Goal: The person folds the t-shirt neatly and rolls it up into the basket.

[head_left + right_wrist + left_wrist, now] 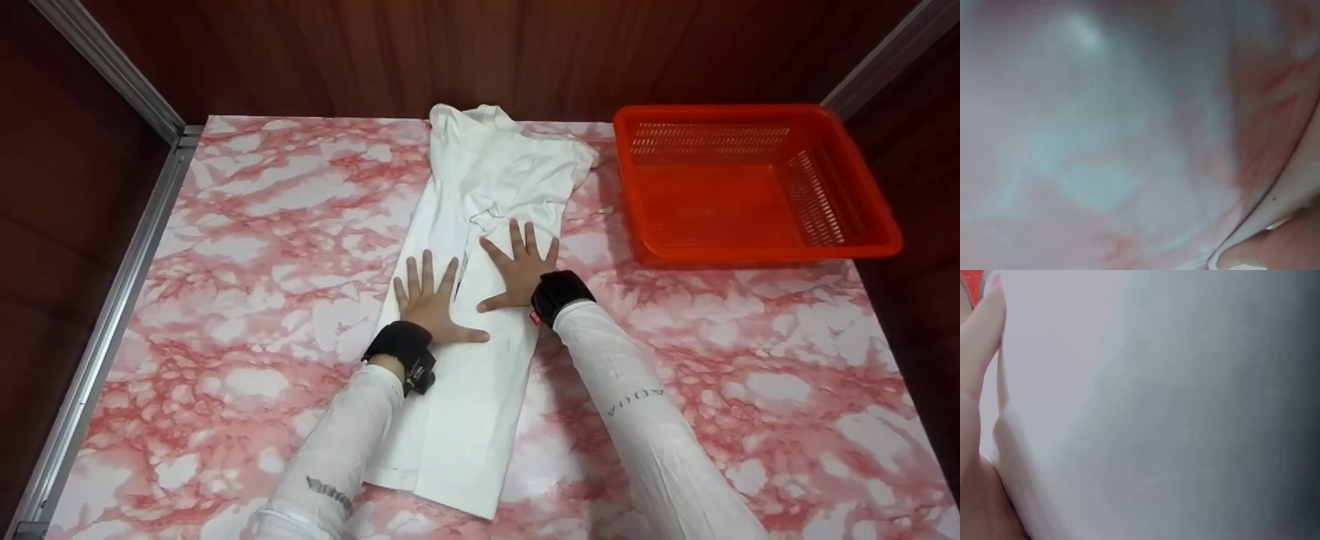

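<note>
A white shirt (457, 420) lies lengthwise on the table, folded into a long narrow strip. Its upper part, towards the back wall, is wrinkled, and a sleeve-like flap sticks out to the right. My left hand (429, 309) rests flat on the left side of the cloth, fingers spread. Slightly farther up, on the right side, my right hand (521, 271) presses the fabric with its fingers fanned out. Neither hand grips anything. White cloth fills most of the left wrist view, beside part of the left hand (974, 416). The right wrist view is blurred.
An orange-red plastic basket (765, 250) with slotted walls stands at the back right. The table (255, 315) has a red-and-white marbled surface. Dark brown panels (360, 56) with metal edging border it at the back and both sides.
</note>
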### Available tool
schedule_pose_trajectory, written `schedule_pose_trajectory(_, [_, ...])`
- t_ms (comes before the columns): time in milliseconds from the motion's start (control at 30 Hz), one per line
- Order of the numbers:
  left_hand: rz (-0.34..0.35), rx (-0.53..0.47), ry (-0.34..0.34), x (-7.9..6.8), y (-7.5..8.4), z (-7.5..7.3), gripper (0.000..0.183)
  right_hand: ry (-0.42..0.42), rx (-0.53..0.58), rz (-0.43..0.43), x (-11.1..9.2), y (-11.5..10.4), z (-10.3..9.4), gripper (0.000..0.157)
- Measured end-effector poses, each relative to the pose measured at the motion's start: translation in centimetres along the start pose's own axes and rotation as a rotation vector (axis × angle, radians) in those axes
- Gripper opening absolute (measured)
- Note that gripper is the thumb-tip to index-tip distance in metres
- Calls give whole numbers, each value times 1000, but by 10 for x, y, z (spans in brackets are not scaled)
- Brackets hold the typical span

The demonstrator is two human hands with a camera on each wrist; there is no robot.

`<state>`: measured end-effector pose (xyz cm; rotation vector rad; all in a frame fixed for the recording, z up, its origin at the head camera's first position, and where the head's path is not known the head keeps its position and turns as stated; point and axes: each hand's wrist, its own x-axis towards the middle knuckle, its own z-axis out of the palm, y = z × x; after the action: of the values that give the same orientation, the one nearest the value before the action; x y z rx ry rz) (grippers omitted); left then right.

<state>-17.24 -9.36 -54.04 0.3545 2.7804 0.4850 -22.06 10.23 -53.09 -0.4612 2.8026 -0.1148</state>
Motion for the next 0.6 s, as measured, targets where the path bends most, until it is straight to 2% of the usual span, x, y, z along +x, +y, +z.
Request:
schedule_pose_trajectory(200, [-50, -22, 15, 0, 12, 3, 133, -17, -19, -50, 7, 12, -1, 116])
schedule_pose_trajectory(367, [-85, -50, 36, 0, 23, 5, 134, -27, -10, -90, 7, 19, -10, 117])
schedule_pose_trajectory(600, [-127, -72, 40, 2, 36, 7, 134, -61, -62, -130, 7, 26, -21, 114])
